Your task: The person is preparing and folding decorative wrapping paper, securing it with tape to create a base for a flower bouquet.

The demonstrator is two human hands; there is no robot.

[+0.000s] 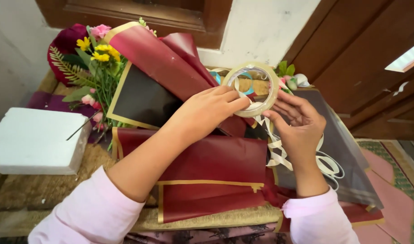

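Woven matting (pixel 31 190) covers the low work surface, with a white wall and dark wooden panelling behind it. Only the head view is given, and everything below is placed against the roll of clear tape (pixel 254 86), which sits near the middle of the picture, raised above the wrapping.

Left hand (pixel 211 110) comes in from below-left of the roll and pinches its near rim, thumb and fingertips closed on the band. Right hand (pixel 297 124) lies just right of and below the roll, fingers partly curled, its fingertips touching the rim's lower edge; whether it is picking at the tape's loose end I cannot tell.

Directly beneath the roll lie folded maroon wrapping sheets (pixel 207 171) with gold borders, and cream ribbon (pixel 277 151) trails down under it. Up and to the left of the roll stands a bunch of flowers (pixel 96 54), yellow and pink. Far left of the roll rests a white foam block (pixel 35 140). Right of it lies a grey translucent sheet (pixel 347 158).

The roll looks light and stiff, a hollow ring best held by the rim or through the centre. Its outer face is probably slick, and the free end sticky and prone to folding onto itself.
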